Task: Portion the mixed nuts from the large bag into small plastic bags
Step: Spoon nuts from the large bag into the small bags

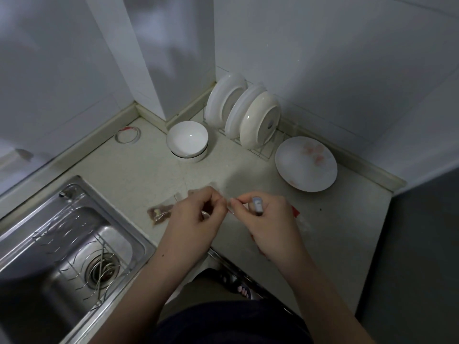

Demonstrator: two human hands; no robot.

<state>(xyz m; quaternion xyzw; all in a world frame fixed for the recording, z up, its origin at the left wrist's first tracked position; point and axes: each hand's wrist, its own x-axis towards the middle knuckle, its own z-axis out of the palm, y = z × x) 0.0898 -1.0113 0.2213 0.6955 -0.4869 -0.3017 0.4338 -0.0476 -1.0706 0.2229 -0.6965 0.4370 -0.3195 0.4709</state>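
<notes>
Clear plastic at the near edge of the counter (335,232): one small plastic bag (229,208), stretched thin between two hands and hard to make out. Pinched on one side by thumb and forefinger of the left hand (198,214), on the other by the fingertips of the right hand (268,219); both grips closed tight on the film. Also tucked upright in the right hand, one small grey-blue stick (257,206), kind unclear, any marking too small to read.

Under and just right of the right hand, the large bag (295,212), only a red corner showing; print too blurred to read. Left of the left hand, toward the sink-side edge, one filled bag (160,214) flat on the counter, brown and pale nuts inside. Just beyond the left knuckles, one brownish patch (192,193), too blurred to name.

Sunk into the counter's left side, one steel sink (146,244), with one wire rack (104,247) lying inside over the drain.

Farther back, mid-counter, two white bowls (187,141), stacked. By the back left edge, one tape ring (127,135) with a red streak. In the back corner, one dish rack (259,151) holding at least three white plates (260,120) upright in a close row. Right of the rack, against the back right edge, one flat plate (306,165) with faint pink marks.
</notes>
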